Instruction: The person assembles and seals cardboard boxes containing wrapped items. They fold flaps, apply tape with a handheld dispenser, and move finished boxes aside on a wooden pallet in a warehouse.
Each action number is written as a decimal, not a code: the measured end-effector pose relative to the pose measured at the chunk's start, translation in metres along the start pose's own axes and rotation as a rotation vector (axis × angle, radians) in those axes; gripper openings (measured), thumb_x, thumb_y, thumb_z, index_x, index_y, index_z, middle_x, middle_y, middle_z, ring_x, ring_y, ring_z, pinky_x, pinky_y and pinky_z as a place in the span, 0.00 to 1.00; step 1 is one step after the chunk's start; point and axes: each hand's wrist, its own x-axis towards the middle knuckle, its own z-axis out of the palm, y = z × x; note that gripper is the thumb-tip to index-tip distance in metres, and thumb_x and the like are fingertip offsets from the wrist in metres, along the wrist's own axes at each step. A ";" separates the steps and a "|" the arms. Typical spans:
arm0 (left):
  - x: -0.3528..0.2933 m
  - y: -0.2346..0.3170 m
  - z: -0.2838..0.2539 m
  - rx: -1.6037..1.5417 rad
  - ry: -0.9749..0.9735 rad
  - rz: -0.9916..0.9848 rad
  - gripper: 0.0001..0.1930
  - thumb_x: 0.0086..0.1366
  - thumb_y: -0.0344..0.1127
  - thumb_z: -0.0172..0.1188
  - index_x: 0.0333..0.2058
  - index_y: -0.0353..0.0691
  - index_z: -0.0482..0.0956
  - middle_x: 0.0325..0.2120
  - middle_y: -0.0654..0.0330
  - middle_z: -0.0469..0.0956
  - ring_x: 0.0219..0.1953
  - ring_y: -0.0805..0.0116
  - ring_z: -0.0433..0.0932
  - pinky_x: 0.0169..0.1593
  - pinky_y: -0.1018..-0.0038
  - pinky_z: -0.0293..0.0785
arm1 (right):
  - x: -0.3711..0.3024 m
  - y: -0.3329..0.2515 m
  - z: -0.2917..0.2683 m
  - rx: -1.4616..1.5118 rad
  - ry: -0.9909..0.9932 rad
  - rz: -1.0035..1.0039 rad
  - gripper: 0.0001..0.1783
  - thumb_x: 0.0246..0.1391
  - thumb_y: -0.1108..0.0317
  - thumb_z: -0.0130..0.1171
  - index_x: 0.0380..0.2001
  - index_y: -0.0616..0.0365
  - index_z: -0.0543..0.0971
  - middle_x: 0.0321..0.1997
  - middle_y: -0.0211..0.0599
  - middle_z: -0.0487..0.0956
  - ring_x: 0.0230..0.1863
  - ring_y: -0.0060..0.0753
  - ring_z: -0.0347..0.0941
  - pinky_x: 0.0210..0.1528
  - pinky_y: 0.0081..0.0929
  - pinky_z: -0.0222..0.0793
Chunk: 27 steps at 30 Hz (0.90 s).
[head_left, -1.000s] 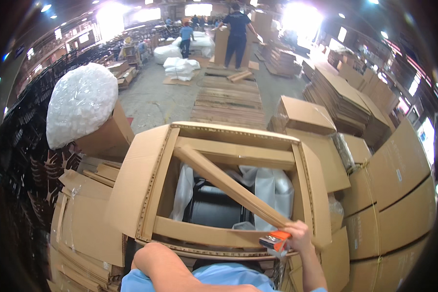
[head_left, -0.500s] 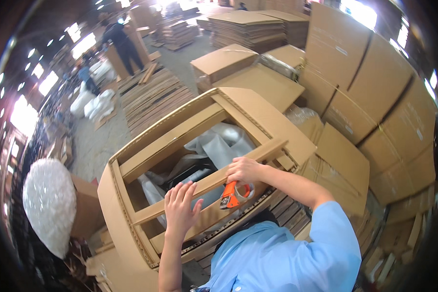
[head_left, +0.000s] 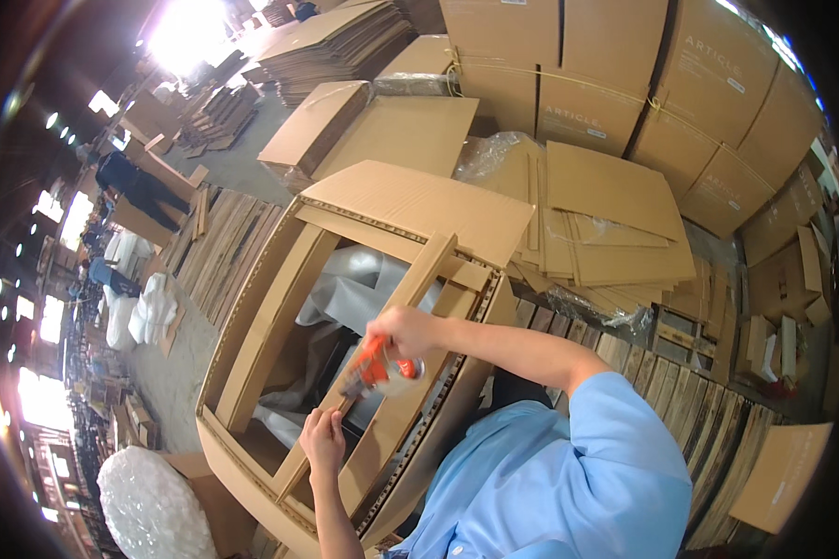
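My right hand [head_left: 403, 330] grips an orange tape dispenser [head_left: 371, 365], blurred by motion, over a long cardboard strip [head_left: 419, 270]. That strip spans the opening of a large cardboard carton [head_left: 419, 200] with its flaps folded outward. Close to the dispenser's front end, my left hand [head_left: 323, 443] is closed at the strip, fingers curled; what they pinch is hidden. A second cardboard strip [head_left: 284, 317] crosses the opening farther left. Down inside the carton lie grey-white foam wrapping [head_left: 352, 279] and a dark object [head_left: 331, 373], mostly covered.
Tall stacked cartons [head_left: 587, 112] stand at the back right, with flat cardboard sheets [head_left: 615, 196] before them. Wooden slats [head_left: 662, 401] lie to the right. A bundle in clear bubble wrap [head_left: 154, 503] sits at lower left. Farther off, a person [head_left: 140, 186] stands by a pallet [head_left: 224, 247].
The view has turned to the right. My left hand has gone from open to closed, and my right hand has brought the tape dispenser from beside the strip to over it, nearer my left hand.
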 end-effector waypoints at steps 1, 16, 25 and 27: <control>0.000 -0.002 0.004 0.003 0.006 -0.015 0.12 0.74 0.41 0.60 0.41 0.42 0.88 0.28 0.57 0.76 0.34 0.55 0.79 0.38 0.60 0.74 | 0.006 0.001 -0.010 0.079 0.074 0.016 0.14 0.41 0.73 0.74 0.34 0.53 0.83 0.36 0.35 0.85 0.40 0.36 0.84 0.40 0.34 0.78; 0.007 0.007 0.006 -0.021 0.045 -0.074 0.16 0.75 0.45 0.58 0.32 0.41 0.86 0.25 0.57 0.75 0.31 0.53 0.79 0.34 0.59 0.72 | 0.027 0.072 -0.078 -0.190 0.437 0.350 0.13 0.53 0.74 0.66 0.43 0.62 0.86 0.37 0.53 0.87 0.38 0.40 0.86 0.44 0.32 0.78; 0.041 -0.023 -0.046 0.058 0.146 -0.192 0.22 0.78 0.49 0.52 0.30 0.39 0.81 0.28 0.53 0.80 0.32 0.45 0.81 0.35 0.57 0.74 | -0.006 0.010 -0.136 0.866 0.569 0.023 0.19 0.66 0.60 0.65 0.53 0.61 0.79 0.48 0.46 0.84 0.46 0.37 0.84 0.45 0.37 0.84; 0.051 0.008 -0.075 0.237 0.209 -0.096 0.20 0.79 0.47 0.49 0.32 0.41 0.82 0.29 0.53 0.81 0.32 0.46 0.82 0.34 0.56 0.75 | -0.033 -0.030 -0.165 0.412 0.909 0.176 0.20 0.68 0.55 0.64 0.51 0.60 0.79 0.46 0.42 0.83 0.47 0.37 0.84 0.46 0.38 0.84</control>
